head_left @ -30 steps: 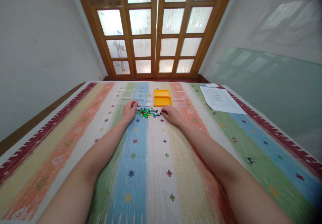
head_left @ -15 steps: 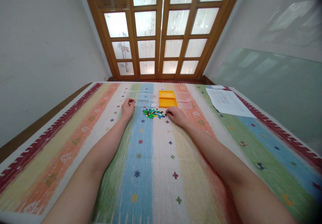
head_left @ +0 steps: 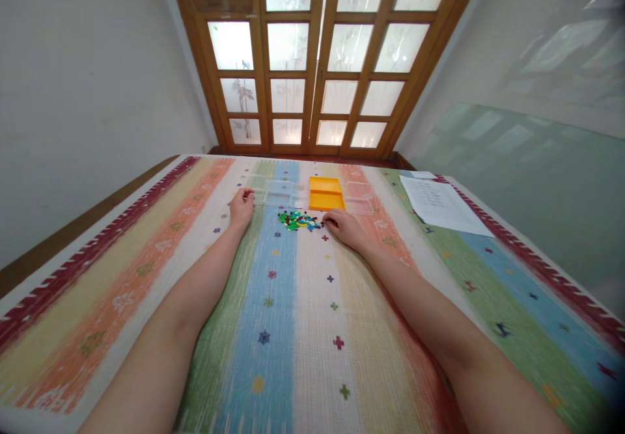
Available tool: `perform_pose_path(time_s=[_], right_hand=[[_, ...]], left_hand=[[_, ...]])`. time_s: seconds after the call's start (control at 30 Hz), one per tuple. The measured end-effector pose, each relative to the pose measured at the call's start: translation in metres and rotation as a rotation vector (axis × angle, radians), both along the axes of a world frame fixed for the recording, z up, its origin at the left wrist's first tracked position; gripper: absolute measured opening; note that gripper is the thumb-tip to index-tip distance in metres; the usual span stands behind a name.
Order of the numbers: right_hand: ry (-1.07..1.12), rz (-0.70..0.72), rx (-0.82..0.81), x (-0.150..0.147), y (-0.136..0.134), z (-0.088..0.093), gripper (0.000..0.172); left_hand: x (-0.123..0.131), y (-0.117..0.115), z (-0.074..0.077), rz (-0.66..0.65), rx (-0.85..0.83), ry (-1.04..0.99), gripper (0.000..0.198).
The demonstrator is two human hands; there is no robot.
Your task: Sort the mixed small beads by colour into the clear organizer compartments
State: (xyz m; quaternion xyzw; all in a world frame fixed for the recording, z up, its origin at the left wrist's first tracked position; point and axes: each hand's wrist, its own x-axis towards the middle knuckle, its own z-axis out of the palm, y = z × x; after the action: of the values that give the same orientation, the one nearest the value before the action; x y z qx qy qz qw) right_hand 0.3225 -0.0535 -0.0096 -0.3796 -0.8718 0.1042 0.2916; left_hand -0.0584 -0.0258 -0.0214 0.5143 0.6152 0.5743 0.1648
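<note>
A small pile of beads or similar tiny pieces [head_left: 297,220], green, blue, yellow, white and dark red, lies on the striped tablecloth. At its right edge rests my right hand [head_left: 343,226], fingers bent together by the dark pieces; what they hold, if anything, is too small to make out. My left hand [head_left: 241,207] is left of the pile, beside a clear plastic tray [head_left: 279,193]. Its thumb and fingers are curled together near the tray's left end, and their contents cannot be made out.
Beyond the pile stands a yellow two-compartment tray [head_left: 327,193]. Another clear tray [head_left: 359,198] lies to its right. Printed paper sheets [head_left: 442,205] lie at the far right of the tablecloth [head_left: 317,330]. Past the table is a glazed wooden door [head_left: 315,73].
My left hand has shifted a little to the left, away from the pile. My right hand stays at the pile's right edge. The view has tilted slightly.
</note>
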Motion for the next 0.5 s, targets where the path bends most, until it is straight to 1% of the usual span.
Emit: perform_pose_path(time_s=[0.17,0.33,0.5], right_hand=[[0.000,0.010,0.003,0.0007,0.0001,0.0003,0.016],[0.008,0.018,0.011,-0.0009,-0.0010,0.0021,0.017],[0.008,0.018,-0.002,-0.0009,-0.0005,0.0015,0.018]], left_hand=[[-0.0023,0.0028,-0.0052,-0.002,-0.011,-0.022,0.021],[-0.0051,0.0064,-0.0089,0.013,-0.042,-0.104,0.033],[-0.0067,0.0067,-0.0098,0.035,-0.043,-0.121,0.041]])
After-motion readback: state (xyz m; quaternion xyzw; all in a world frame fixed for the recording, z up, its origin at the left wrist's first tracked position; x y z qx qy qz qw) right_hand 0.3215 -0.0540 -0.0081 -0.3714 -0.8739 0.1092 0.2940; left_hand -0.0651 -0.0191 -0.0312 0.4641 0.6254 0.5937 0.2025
